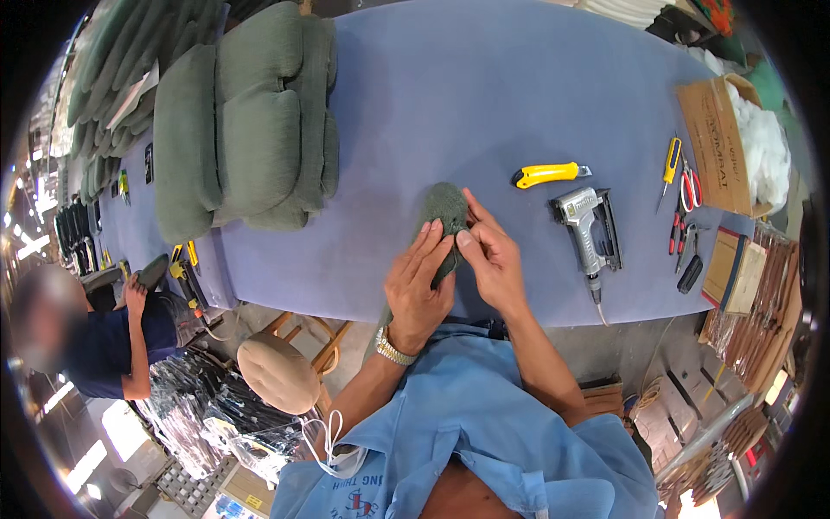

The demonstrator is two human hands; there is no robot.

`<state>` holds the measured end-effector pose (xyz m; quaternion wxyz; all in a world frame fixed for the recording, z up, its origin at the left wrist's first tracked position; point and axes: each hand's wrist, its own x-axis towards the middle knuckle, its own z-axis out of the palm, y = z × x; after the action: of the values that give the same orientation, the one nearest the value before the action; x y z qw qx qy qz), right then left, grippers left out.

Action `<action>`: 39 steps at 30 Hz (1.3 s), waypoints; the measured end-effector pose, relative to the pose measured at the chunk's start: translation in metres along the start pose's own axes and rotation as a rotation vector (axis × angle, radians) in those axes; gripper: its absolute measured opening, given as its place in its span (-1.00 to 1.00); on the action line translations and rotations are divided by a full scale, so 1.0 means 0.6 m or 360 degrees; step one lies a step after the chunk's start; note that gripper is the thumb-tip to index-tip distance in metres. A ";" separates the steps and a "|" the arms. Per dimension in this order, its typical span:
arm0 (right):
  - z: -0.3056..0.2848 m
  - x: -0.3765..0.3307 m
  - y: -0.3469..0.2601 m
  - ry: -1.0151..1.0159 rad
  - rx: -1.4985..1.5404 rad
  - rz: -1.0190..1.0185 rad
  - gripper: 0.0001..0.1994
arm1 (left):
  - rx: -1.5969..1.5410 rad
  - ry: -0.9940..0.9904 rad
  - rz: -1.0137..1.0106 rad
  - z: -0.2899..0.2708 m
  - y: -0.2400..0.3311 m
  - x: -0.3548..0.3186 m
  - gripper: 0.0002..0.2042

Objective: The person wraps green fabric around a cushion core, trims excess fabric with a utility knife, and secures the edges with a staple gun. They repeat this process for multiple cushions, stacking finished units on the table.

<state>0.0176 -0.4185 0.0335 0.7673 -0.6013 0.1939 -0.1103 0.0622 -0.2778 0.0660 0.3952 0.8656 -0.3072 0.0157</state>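
A dark green fabric-covered pad (444,201), rounded at its far end, is held close to my body over the blue-grey table (415,104). My left hand (420,281) lies along its near left side, fingers pressed onto the fabric, a metal watch on that wrist. From the right, my right hand (491,259) grips the pad's edge, thumb on top and a finger along the far side. The pad's underside and part of its near end are hidden by my hands. To the right lie a yellow utility knife (551,175) and a silver staple gun (588,233) with a hose.
Stacked green cushions (259,121) occupy the table's left side. At right are a yellow-handled screwdriver (670,164), red-handled pliers (691,189) and a cardboard box (714,143) of white stuffing. A round-seated stool (278,372) stands lower left, near a co-worker (112,337) holding a green piece.
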 end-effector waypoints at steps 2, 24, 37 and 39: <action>-0.014 0.013 -0.021 -0.0087 -0.0208 -0.0075 -0.88 | -0.0153 0.0052 -0.0297 -0.007 0.003 0.013 -0.62; -0.028 0.176 -0.103 -0.1108 -0.1557 -0.0299 -0.80 | -0.0237 -0.0401 -0.0274 -0.011 -0.061 0.049 -0.57; -0.021 0.205 -0.089 -0.0938 -0.1422 -0.0097 -0.84 | -0.0100 -0.0492 -0.0536 0.027 -0.081 0.115 -0.77; -0.023 0.209 -0.087 -0.0945 -0.1458 -0.0065 -0.85 | -0.0097 -0.0488 -0.0571 0.029 -0.080 0.115 -0.77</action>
<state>0.1281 -0.4946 0.0604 0.4463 -0.8829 -0.0144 0.1451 0.1406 -0.3016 0.0404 0.3662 0.8862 -0.2054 -0.1958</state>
